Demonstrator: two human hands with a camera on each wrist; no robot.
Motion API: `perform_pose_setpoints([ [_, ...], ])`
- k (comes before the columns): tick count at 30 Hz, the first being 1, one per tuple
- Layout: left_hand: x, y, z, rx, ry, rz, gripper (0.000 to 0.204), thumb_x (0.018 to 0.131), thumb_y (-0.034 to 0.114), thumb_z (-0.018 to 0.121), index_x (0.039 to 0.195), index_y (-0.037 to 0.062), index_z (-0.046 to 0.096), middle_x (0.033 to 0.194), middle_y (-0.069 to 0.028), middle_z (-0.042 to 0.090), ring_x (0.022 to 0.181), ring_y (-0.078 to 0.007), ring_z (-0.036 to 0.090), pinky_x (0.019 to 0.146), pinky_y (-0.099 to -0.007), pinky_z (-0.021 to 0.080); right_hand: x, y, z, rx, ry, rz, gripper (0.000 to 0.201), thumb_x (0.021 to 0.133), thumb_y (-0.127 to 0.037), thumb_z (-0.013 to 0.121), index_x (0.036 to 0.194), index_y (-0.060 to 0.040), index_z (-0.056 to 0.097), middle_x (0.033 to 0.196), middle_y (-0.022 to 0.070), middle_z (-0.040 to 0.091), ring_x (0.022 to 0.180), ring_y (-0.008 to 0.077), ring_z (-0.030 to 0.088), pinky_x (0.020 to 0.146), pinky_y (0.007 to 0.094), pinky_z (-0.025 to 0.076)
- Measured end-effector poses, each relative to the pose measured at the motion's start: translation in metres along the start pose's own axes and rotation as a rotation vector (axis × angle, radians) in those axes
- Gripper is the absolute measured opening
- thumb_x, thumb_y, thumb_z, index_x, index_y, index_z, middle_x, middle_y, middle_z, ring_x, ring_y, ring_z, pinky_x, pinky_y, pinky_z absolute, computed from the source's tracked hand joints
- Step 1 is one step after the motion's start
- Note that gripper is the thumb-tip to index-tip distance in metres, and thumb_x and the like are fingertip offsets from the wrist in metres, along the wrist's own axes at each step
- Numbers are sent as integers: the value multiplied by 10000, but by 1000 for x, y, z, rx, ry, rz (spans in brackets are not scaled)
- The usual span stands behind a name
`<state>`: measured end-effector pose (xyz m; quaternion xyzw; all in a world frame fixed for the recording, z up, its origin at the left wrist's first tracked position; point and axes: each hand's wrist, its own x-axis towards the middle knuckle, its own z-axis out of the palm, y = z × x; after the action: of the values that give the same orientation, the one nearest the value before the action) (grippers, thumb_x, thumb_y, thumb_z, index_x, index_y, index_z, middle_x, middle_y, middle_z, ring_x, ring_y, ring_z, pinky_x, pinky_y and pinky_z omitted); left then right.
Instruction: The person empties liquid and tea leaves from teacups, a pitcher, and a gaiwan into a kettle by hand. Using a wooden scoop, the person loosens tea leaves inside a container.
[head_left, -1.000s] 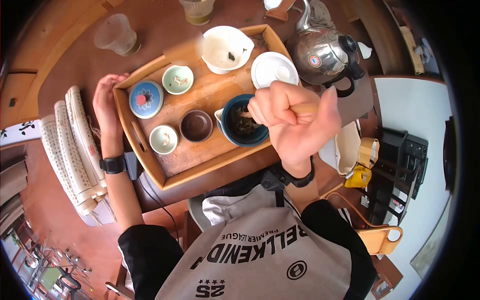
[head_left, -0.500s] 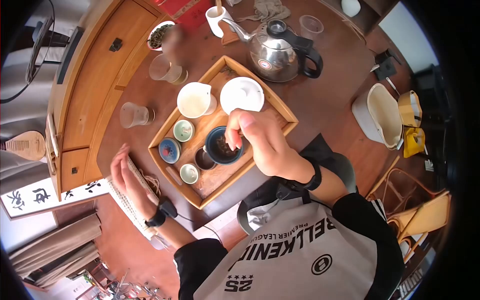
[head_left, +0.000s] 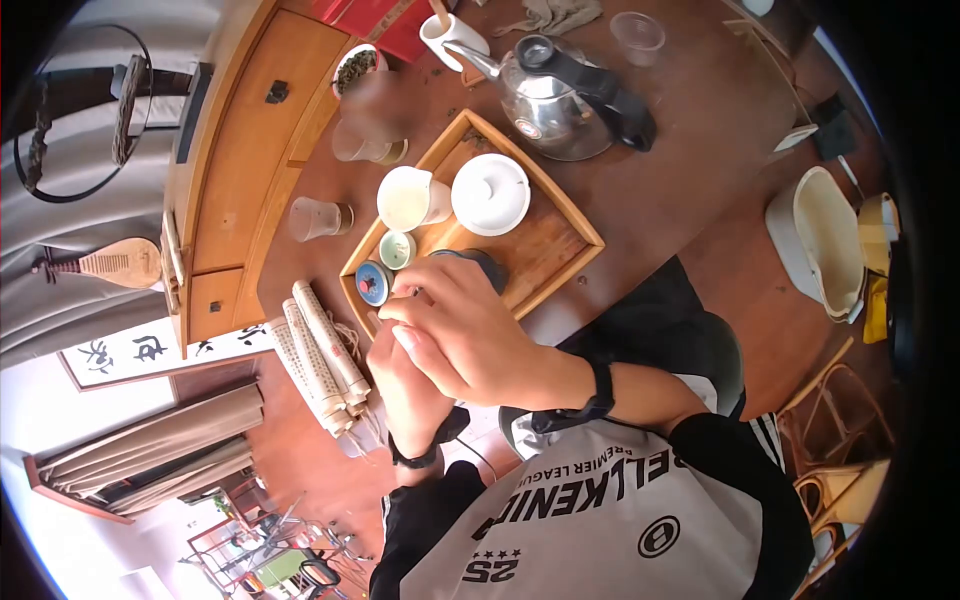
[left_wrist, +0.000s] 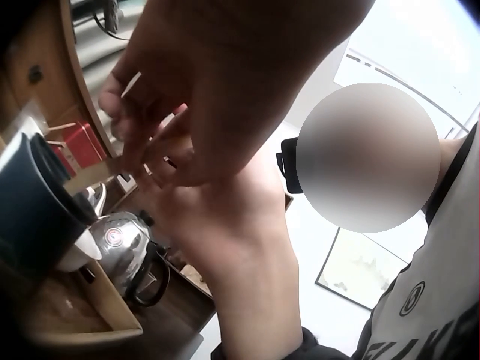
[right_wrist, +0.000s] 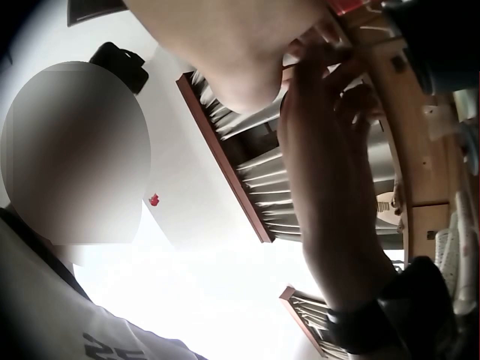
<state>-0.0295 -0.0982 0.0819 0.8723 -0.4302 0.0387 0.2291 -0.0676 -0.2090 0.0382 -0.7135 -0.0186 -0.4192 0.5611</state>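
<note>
Both hands meet in front of the tea tray (head_left: 560,275). My right hand (head_left: 485,335) lies over my left hand (head_left: 408,390) and hides most of its fingers. In the left wrist view, a flat wooden stick (left_wrist: 94,175) pokes out of the right hand's bent fingers beside the dark blue pot (left_wrist: 34,210). The left fingers are bent close to the right fingertips; I cannot tell whether they grip the stick. Behind the hands, the dark blue pot is partly covered. Beyond them stand a blue lid (head_left: 373,285) with a pink knob, a pale green cup (head_left: 397,249) and a white pitcher (head_left: 408,200).
A white lidded bowl (head_left: 490,195) sits on the tray. A steel kettle (head_left: 550,105) stands behind it. Glasses (head_left: 320,218) and a bowl of leaves (head_left: 358,70) are at the back left. Bamboo scrolls (head_left: 325,355) lie at the left.
My right hand has moved left from above the dark blue pot. My left hand has come in from the tray's left side to meet it. The head view has shifted.
</note>
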Motion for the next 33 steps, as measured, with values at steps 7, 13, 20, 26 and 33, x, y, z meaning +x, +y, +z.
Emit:
perform_pose_setpoints([
  [7, 15, 18, 6, 48, 7, -158, 101, 836, 19, 633, 925, -27, 623, 834, -147, 635, 680, -323, 609, 627, -376, 478, 1, 12, -19, -65, -25, 58, 275, 886, -210, 599, 1110, -53, 596, 1137, 135, 528, 1074, 337, 495, 918, 457, 384],
  [13, 18, 3, 2, -100, 144, -256, 139, 957, 43, 535, 963, -55, 633, 827, -124, 672, 693, -187, 637, 632, -311, 489, 2, -8, -73, -27, 78, -14, 270, 806, -216, 677, 988, -30, 605, 988, 132, 566, 907, 316, 546, 790, 418, 428],
  [20, 12, -15, 4, -96, 215, -328, 173, 978, 53, 504, 1010, -54, 636, 816, -124, 686, 672, -172, 655, 611, -292, 484, -6, -48, -110, 304, 123, -227, 158, 736, -87, 700, 763, -20, 560, 633, 46, 541, 475, 181, 481, 431, 282, 362],
  [26, 10, -21, 4, -133, 175, -395, 191, 993, 74, 493, 1028, -50, 634, 782, -122, 673, 643, -114, 621, 580, -252, 464, -4, -37, -114, 297, 80, -190, 158, 753, -67, 674, 707, -27, 527, 614, 39, 534, 471, 176, 463, 425, 272, 346],
  [33, 5, -20, 1, -239, 243, -402, 204, 994, 86, 485, 1003, -43, 642, 698, -80, 642, 594, -88, 584, 540, -230, 435, -6, -29, -112, 316, 46, -104, 137, 692, -4, 659, 660, -31, 528, 582, 38, 510, 448, 196, 430, 421, 296, 331],
])
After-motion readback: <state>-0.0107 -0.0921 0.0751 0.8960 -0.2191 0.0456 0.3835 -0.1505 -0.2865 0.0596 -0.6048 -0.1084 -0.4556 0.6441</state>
